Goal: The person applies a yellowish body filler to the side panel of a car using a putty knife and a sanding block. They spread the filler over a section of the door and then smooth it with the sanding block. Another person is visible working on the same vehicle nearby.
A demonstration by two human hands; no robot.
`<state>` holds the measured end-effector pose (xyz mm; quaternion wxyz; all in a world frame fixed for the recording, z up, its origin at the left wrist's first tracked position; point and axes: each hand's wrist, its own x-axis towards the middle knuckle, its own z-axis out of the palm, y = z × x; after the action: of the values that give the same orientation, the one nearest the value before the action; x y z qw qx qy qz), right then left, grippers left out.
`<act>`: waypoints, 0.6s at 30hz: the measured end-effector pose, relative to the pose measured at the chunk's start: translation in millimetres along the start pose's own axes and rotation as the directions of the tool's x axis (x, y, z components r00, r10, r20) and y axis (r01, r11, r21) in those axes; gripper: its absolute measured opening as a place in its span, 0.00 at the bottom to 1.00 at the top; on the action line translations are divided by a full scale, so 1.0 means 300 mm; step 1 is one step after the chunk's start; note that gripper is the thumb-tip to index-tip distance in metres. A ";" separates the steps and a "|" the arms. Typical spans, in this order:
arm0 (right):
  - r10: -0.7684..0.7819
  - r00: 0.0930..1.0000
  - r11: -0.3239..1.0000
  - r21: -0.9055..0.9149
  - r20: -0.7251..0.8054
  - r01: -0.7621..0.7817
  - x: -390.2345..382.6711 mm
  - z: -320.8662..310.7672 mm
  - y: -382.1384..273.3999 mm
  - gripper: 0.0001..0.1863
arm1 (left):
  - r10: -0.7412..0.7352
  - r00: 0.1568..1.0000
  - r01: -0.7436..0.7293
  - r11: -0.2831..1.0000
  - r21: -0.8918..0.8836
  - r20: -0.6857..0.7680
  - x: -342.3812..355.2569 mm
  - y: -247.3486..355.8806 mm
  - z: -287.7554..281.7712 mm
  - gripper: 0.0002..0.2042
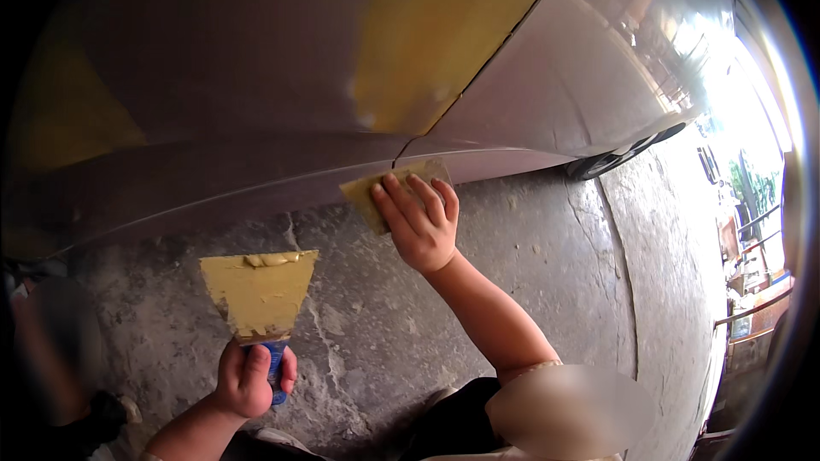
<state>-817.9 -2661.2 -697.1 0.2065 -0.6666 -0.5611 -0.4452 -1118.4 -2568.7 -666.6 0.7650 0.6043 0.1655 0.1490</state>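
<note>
In my left hand (249, 376) is a putty knife (259, 297) with a blue handle, its wide blade held upright and coated in yellow filler. A thicker ridge of filler (275, 259) lies along the blade's top edge. My right hand (424, 220) grips a flat, yellowish spreader (366, 196), fingers spread over its face. The spreader is at the lower edge of a mauve-grey car body (256, 60), just below a panel gap; whether it touches the body I cannot tell. A yellow filler patch (427, 43) covers the panel left of the gap.
Another yellow patch (77, 111) is on the car body at far left. A wheel (628, 152) shows under the car at right. The cracked concrete floor (521, 265) stretches below. Assorted clutter (756, 307) stands along the bright right side. A blurred shape is at lower left.
</note>
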 end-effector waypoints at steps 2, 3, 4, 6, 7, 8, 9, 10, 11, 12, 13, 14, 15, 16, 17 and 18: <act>-0.006 1.000 0.974 0.226 -0.008 0.008 0.028 -0.052 -0.018 0.19 | 0.002 1.000 -0.002 1.000 0.006 -0.009 -0.013 0.005 -0.010 0.21; -0.010 1.000 0.945 0.326 -0.012 0.013 0.053 -0.079 -0.017 0.20 | -0.001 1.000 0.001 1.000 -0.002 0.010 -0.013 0.011 -0.016 0.20; 0.003 1.000 0.894 0.448 -0.023 0.007 0.090 -0.113 -0.018 0.19 | -0.005 1.000 0.005 1.000 -0.011 0.031 -0.010 0.018 -0.022 0.20; 0.227 0.971 0.680 0.702 0.071 -0.211 0.153 -0.191 -0.053 0.21 | -0.020 0.996 0.022 0.999 -0.027 0.087 -0.001 0.029 -0.027 0.19; 0.320 0.936 0.523 0.797 0.146 -0.303 0.180 -0.226 -0.076 0.22 | -0.032 0.993 0.036 0.999 -0.033 0.112 0.001 0.034 -0.031 0.19; 0.316 0.922 0.436 0.828 0.224 -0.351 0.198 -0.267 -0.079 0.23 | -0.045 0.989 0.051 0.998 -0.038 0.139 0.002 0.037 -0.035 0.19; 0.292 0.937 0.442 0.842 0.191 -0.309 0.228 -0.295 -0.077 0.23 | -0.057 0.987 0.064 0.997 -0.038 0.152 0.003 0.032 -0.040 0.18; 0.267 0.951 0.448 0.853 0.157 -0.267 0.255 -0.318 -0.075 0.23 | -0.070 0.984 0.077 0.996 -0.038 0.167 0.002 0.022 -0.045 0.18; 0.244 0.962 0.452 0.863 0.124 -0.226 0.274 -0.327 -0.073 0.23 | -0.083 0.980 0.091 0.995 -0.037 0.182 -0.001 0.017 -0.049 0.18; 0.204 0.977 0.526 0.849 -0.058 -0.059 0.303 -0.315 -0.047 0.22 | -0.086 0.980 0.090 0.996 -0.014 0.180 0.004 0.021 -0.043 0.18; 0.175 0.974 0.664 0.747 -0.146 -0.008 0.343 -0.319 -0.021 0.20 | -0.094 0.979 0.097 0.995 -0.006 0.180 0.004 0.026 -0.041 0.18; 0.134 0.964 0.782 0.622 -0.228 0.038 0.387 -0.340 0.010 0.19 | -0.103 0.978 0.105 0.995 0.002 0.180 0.004 0.030 -0.041 0.18; 0.077 0.953 0.869 0.488 -0.295 0.081 0.444 -0.354 0.040 0.18 | -0.107 0.978 0.108 0.994 0.009 0.181 0.003 0.030 -0.044 0.18; 0.024 0.934 0.935 0.339 -0.357 0.106 0.498 -0.371 0.076 0.17 | -0.089 0.975 0.092 0.996 -0.007 0.202 0.005 0.021 -0.050 0.17; -0.039 0.923 0.967 0.220 -0.384 0.132 0.563 -0.386 0.111 0.17 | -0.090 0.978 0.094 0.996 -0.011 0.191 0.012 0.028 -0.044 0.17; -0.102 0.908 0.983 0.099 -0.406 0.155 0.631 -0.398 0.144 0.16 | -0.090 0.980 0.095 0.995 -0.017 0.176 0.011 0.032 -0.039 0.17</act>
<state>-825.7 -2659.3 -469.2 0.3293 -0.5085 -0.5774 -0.5474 -1120.7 -2554.8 -660.0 0.7904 0.5968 0.1236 0.0616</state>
